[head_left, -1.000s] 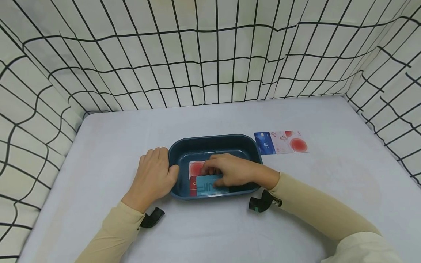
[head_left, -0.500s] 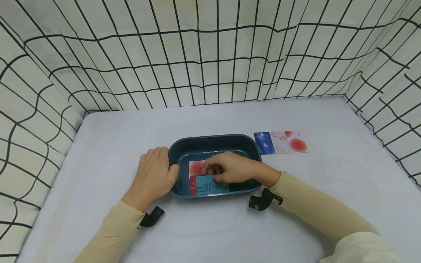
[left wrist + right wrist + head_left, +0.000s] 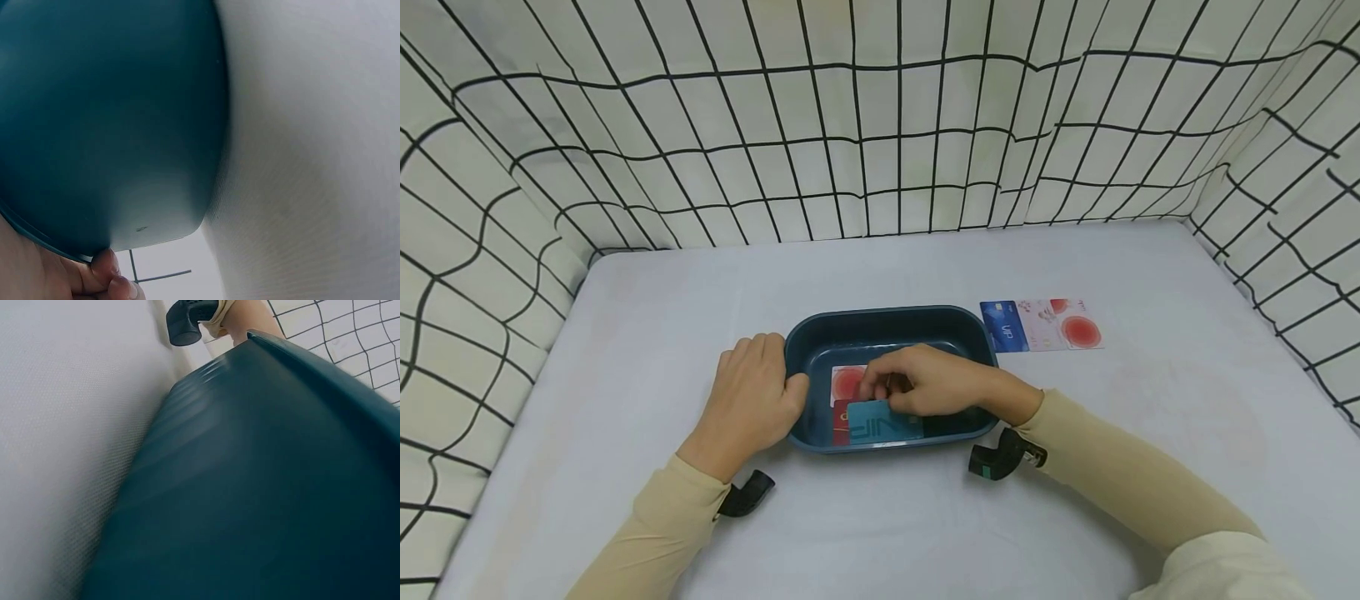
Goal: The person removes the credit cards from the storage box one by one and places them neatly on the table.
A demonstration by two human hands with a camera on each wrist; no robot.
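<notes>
A dark teal plastic tray [image 3: 880, 312] with raised walls stands on the white table. My left hand [image 3: 754, 398] holds its left end, with the fingers over the rim; the left wrist view shows fingertips [image 3: 106, 265] at the tray's edge. My right hand [image 3: 932, 382] reaches into the tray with bent fingers above the cards. Its thumb is at the upper edge of a blue-teal card [image 3: 880, 423], and its other fingertips are by a white card with a red circle [image 3: 847, 383]. A red card [image 3: 841, 423] shows beside the blue one. Whether the fingers pinch a card is hidden.
Right of the tray, a blue VIP card [image 3: 1002, 327] lies beside pale pink cards [image 3: 1060, 325] with red circles. Black wire grid [image 3: 895, 137] over white panels encloses the back and sides. Black wrist-worn camera pieces [image 3: 996, 456] hang near the tray's front edge.
My right thumb has slid slightly up from the face of the blue-teal card to its upper edge. The left hand, tray and outer cards stay put.
</notes>
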